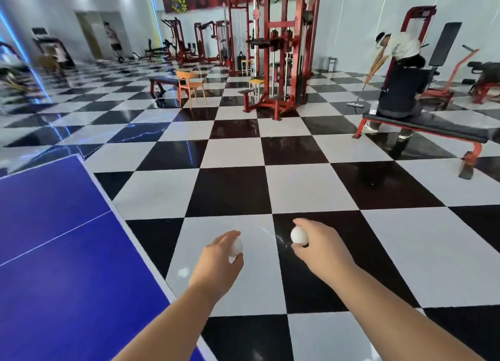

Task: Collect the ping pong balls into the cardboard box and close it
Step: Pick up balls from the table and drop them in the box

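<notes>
My left hand (219, 260) grips a white ping pong ball (236, 248), which is mostly hidden behind the fingers. My right hand (319, 245) holds a second white ping pong ball (299, 235) between thumb and fingers, and that ball is plainly visible. Both hands are held out in front of me over the black-and-white checkered floor. No cardboard box is in view.
A blue ping pong table (54, 252) fills the lower left. A person sits on a red-framed bench (433, 128) at the right. Red weight machines (284, 49) and an orange chair (189, 83) stand further back. Open checkered floor (270, 171) lies ahead.
</notes>
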Action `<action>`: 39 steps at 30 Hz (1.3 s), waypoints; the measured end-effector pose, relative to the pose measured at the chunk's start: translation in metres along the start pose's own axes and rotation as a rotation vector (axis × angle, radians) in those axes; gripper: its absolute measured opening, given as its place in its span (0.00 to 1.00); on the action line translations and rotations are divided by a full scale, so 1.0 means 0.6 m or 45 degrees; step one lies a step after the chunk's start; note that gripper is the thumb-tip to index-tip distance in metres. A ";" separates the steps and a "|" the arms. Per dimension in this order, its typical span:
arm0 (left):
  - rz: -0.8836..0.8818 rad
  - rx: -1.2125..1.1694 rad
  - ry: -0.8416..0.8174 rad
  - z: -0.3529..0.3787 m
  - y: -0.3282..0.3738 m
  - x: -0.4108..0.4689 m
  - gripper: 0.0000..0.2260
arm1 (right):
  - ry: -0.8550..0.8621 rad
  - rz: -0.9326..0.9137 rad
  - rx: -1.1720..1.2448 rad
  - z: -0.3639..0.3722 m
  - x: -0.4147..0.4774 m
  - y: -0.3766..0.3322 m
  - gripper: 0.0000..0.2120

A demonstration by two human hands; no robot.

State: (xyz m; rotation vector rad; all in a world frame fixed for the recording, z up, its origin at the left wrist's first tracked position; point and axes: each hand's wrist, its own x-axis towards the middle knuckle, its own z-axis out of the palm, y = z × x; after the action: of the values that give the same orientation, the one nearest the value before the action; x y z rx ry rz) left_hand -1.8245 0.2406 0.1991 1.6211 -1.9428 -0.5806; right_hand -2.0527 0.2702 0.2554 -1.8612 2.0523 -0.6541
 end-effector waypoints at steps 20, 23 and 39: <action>-0.305 -0.041 0.221 0.020 -0.092 0.644 0.22 | -0.194 -0.299 -0.009 0.084 0.774 -0.021 0.20; -0.297 0.017 0.270 -0.017 -0.113 0.741 0.23 | -0.208 -0.342 0.047 0.102 0.885 -0.061 0.22; -0.698 0.224 0.580 -0.177 -0.383 1.209 0.24 | -0.526 -0.737 0.207 0.378 1.502 -0.322 0.22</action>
State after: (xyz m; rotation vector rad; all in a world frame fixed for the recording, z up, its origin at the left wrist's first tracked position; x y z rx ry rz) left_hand -1.6787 -0.5134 0.2279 2.1890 -1.2460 -0.2052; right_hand -1.8818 -0.6634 0.2370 -2.2662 1.1738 -0.4853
